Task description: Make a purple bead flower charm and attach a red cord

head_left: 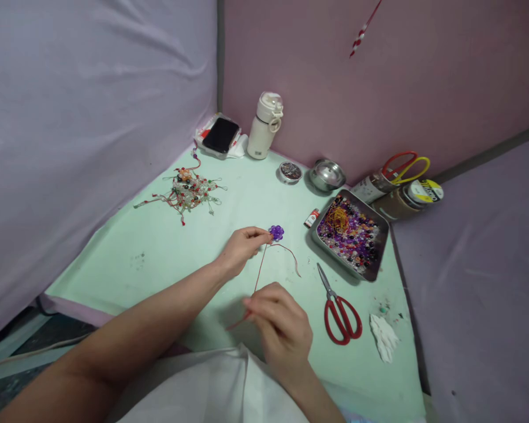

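Note:
A small cluster of purple beads [276,233] is pinched at its left edge by my left hand [243,249], above the middle of the table. From it runs a thin red cord [260,270], one stretch of it down to my right hand [282,323]. The thumb and fingers of my right hand pinch this cord near my body, and a short tail sticks out to the left. Another end of the cord curves off to the right of the beads and hangs loose.
Red-handled scissors [340,314] and crumpled tissue [383,338] lie at right. Behind them stand a metal tray of beads [311,235], a metal bowl [327,175], a round tin [290,171] and jars [399,202]. Beaded strings [191,192], a phone [221,135] and a bottle [263,129] are at back left.

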Demonstrator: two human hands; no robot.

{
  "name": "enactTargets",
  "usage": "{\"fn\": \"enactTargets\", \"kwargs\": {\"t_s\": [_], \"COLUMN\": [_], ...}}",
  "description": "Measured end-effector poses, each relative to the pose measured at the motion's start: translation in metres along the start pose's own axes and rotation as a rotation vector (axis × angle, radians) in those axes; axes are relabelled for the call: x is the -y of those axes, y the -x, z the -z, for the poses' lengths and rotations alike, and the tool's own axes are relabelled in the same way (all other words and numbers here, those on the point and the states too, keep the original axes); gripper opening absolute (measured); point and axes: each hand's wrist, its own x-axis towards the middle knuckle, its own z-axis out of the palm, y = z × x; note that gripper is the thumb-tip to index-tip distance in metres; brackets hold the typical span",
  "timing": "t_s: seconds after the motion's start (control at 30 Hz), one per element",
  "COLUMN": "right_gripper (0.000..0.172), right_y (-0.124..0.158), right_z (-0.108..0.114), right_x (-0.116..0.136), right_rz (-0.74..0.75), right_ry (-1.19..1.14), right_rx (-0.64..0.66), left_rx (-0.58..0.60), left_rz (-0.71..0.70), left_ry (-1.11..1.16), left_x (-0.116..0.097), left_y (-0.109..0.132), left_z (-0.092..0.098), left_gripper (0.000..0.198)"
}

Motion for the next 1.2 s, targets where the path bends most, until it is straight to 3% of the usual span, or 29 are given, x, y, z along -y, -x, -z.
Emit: {"fn": "enactTargets", "kwargs": {"t_s": [0.13, 0.23, 0.53, 0.87, 1.2], "right_gripper": [0.01, 0.014, 0.027, 0.022, 0.025], "right_y": [-0.008, -0.014, -0.024, -0.023, -0.027], "right_z": [-0.003, -0.003, -0.007, -0.012, -0.011], "right_x": [-0.026, -0.047, -0.056, -0.058, -0.065], "right_rz": [-0.505, -0.706, -0.723, -0.709, -0.805], "right_ry": [-0.163, -0.27, -0.212, -0.177, -0.337], "right_rx": [-0.219, -0.287, -0.431, -0.365, -0.427], "left_rx": [-0.019, -0.02, -0.051, -0.073, -0.079], "left_rz": [-0.032, -0.049, -0.101, -0.144, -0.223], "left_ry": [0.016, 0.029, 0.045, -0.072, -0.256], "left_x": [-0.001, -0.004, -0.01, -0.008, -0.01], "left_y": [0.0, 0.003, 0.009, 0.009, 0.015], "left_z": [0.0, -0.001, -0.004, -0.002, -0.003], "left_gripper": [0.03, 0.025, 0.016, 0.015, 0.015]}}
